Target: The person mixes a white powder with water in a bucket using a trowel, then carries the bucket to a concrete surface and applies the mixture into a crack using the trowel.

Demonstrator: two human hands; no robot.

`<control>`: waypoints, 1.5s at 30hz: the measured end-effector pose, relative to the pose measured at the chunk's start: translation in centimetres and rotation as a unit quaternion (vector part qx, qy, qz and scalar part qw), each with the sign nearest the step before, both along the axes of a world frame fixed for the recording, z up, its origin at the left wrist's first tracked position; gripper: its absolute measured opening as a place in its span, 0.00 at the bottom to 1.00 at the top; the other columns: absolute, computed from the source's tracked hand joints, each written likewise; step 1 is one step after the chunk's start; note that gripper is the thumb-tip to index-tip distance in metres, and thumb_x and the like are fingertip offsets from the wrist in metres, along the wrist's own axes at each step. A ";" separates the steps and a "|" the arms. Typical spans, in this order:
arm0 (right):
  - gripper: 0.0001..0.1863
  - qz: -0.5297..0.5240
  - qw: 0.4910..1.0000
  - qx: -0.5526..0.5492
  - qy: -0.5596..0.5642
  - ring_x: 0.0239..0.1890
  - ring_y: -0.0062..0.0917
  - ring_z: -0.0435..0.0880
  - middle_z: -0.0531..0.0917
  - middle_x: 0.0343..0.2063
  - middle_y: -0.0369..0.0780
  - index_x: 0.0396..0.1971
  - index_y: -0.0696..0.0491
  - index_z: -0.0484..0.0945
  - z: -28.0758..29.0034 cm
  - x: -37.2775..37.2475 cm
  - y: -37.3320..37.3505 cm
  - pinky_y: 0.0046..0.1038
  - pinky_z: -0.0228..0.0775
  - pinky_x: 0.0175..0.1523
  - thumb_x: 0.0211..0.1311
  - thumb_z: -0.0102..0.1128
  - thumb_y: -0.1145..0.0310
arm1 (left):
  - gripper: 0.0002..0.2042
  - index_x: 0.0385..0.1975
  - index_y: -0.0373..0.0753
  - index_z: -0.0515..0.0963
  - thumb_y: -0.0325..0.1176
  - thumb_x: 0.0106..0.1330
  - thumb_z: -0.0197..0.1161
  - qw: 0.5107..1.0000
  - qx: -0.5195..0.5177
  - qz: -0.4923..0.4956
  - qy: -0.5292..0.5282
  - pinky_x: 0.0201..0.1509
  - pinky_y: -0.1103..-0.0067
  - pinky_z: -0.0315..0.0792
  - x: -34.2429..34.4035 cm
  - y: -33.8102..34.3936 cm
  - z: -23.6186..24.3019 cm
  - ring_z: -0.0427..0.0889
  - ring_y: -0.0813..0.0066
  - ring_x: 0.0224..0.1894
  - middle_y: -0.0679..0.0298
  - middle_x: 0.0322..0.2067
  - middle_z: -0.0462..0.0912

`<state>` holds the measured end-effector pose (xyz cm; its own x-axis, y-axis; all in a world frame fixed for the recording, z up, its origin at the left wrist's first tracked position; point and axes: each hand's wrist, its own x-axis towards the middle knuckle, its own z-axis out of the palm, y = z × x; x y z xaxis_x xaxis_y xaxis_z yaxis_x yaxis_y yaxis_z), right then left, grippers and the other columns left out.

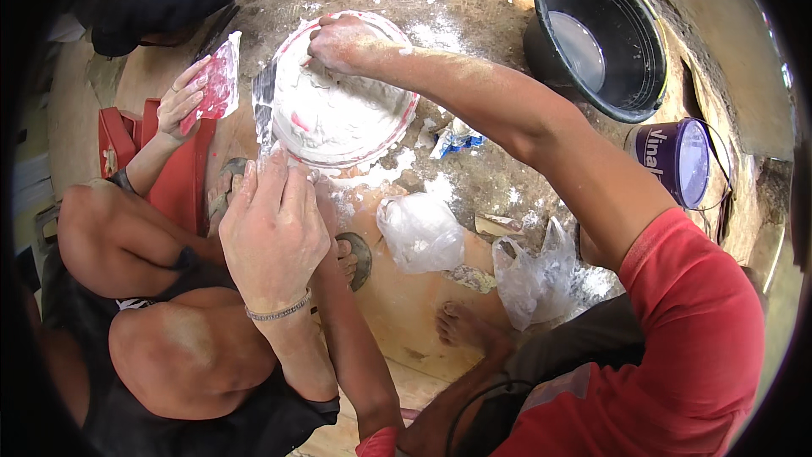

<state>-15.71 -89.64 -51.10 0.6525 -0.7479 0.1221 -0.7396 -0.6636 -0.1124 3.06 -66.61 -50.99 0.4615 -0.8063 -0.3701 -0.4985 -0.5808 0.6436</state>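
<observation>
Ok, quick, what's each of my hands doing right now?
Left hand: holding a red-smeared plastic piece.
Right hand: open, fingertips at the basin rim.

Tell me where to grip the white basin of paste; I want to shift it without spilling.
Take the basin by its red-edged rim at the left and right sides, fingers under the lip. It is wide, round and heaped with paste, so two opposite grips would likely keep it level. Your right hand rests at the near rim; another person's hand fills the far part.
</observation>
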 end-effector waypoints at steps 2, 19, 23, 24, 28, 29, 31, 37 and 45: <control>0.14 0.050 0.999 0.015 0.009 0.53 0.32 0.84 0.88 0.41 0.36 0.36 0.49 0.90 -0.4 1.6 2.9 0.40 0.82 0.51 0.65 0.64 0.55 | 0.23 0.64 0.27 0.75 0.33 0.72 0.58 0.998 -0.033 -0.012 -0.051 0.64 0.71 0.71 1.5 -0.3 -1.6 0.81 0.61 0.57 0.49 0.56 0.83; 0.12 0.020 0.985 0.147 -0.088 0.51 0.35 0.85 0.89 0.39 0.40 0.41 0.52 0.89 1.4 -0.1 5.6 0.39 0.81 0.54 0.60 0.64 0.67 | 0.24 0.64 0.31 0.72 0.31 0.68 0.60 0.972 -0.140 0.110 0.153 0.62 0.67 0.74 6.1 -12.0 -3.1 0.80 0.61 0.55 0.53 0.55 0.80; 0.13 -0.024 0.961 0.098 -0.256 0.47 0.39 0.86 0.88 0.40 0.45 0.44 0.55 0.88 1.4 -4.7 5.8 0.40 0.79 0.54 0.61 0.63 0.72 | 0.25 0.65 0.32 0.71 0.31 0.68 0.62 0.919 -0.125 0.157 0.340 0.64 0.65 0.73 3.4 -14.4 -2.4 0.79 0.60 0.57 0.53 0.57 0.78; 0.14 -0.002 0.957 0.100 -0.273 0.43 0.41 0.87 0.89 0.40 0.46 0.46 0.55 0.88 1.7 -4.9 6.2 0.41 0.79 0.52 0.61 0.64 0.73 | 0.25 0.65 0.33 0.70 0.31 0.68 0.62 0.904 -0.123 0.179 0.369 0.65 0.64 0.73 4.0 -13.5 -2.4 0.78 0.60 0.58 0.54 0.57 0.78; 0.13 -0.073 0.948 0.121 -0.285 0.37 0.39 0.89 0.89 0.38 0.46 0.46 0.55 0.89 1.0 -7.5 7.7 0.38 0.81 0.45 0.63 0.65 0.72 | 0.26 0.66 0.34 0.69 0.32 0.69 0.64 0.836 -0.072 0.267 0.475 0.67 0.62 0.73 2.9 -6.0 -5.7 0.77 0.59 0.60 0.54 0.58 0.75; 0.12 -0.085 0.935 0.107 -0.326 0.35 0.38 0.89 0.89 0.38 0.46 0.46 0.55 0.89 1.0 -7.6 8.5 0.37 0.80 0.44 0.64 0.66 0.71 | 0.26 0.66 0.34 0.68 0.32 0.69 0.64 0.823 -0.057 0.291 0.485 0.68 0.62 0.72 2.6 -3.7 -6.9 0.76 0.59 0.61 0.54 0.59 0.75; 0.12 -0.096 0.905 0.069 -0.409 0.33 0.35 0.88 0.89 0.37 0.46 0.47 0.55 0.89 2.2 -7.7 9.1 0.36 0.80 0.42 0.66 0.66 0.69 | 0.27 0.66 0.33 0.68 0.32 0.69 0.65 0.823 -0.068 0.309 0.473 0.69 0.61 0.72 1.9 -1.5 -7.3 0.76 0.58 0.62 0.53 0.60 0.74; 0.13 -0.196 0.891 0.155 -0.380 0.36 0.43 0.89 0.88 0.36 0.51 0.45 0.58 0.88 4.5 -11.0 10.8 0.39 0.79 0.44 0.64 0.66 0.68 | 0.25 0.65 0.34 0.69 0.25 0.68 0.65 0.792 -0.076 0.266 0.544 0.60 0.70 0.79 -2.2 -1.2 -3.0 0.80 0.64 0.58 0.56 0.56 0.77; 0.14 -0.195 0.903 0.164 -0.346 0.35 0.41 0.88 0.87 0.33 0.51 0.44 0.58 0.87 3.8 -12.5 10.0 0.37 0.78 0.43 0.63 0.66 0.66 | 0.25 0.61 0.30 0.72 0.27 0.65 0.70 0.812 -0.074 0.250 0.523 0.65 0.66 0.75 -2.6 -0.8 -2.1 0.79 0.59 0.60 0.53 0.57 0.77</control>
<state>-28.18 -79.64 -47.27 0.1833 -0.9744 0.1301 -0.5880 -0.2147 -0.7798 0.41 -67.43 -53.10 0.2409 -0.6863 -0.6863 0.6396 -0.4196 0.6441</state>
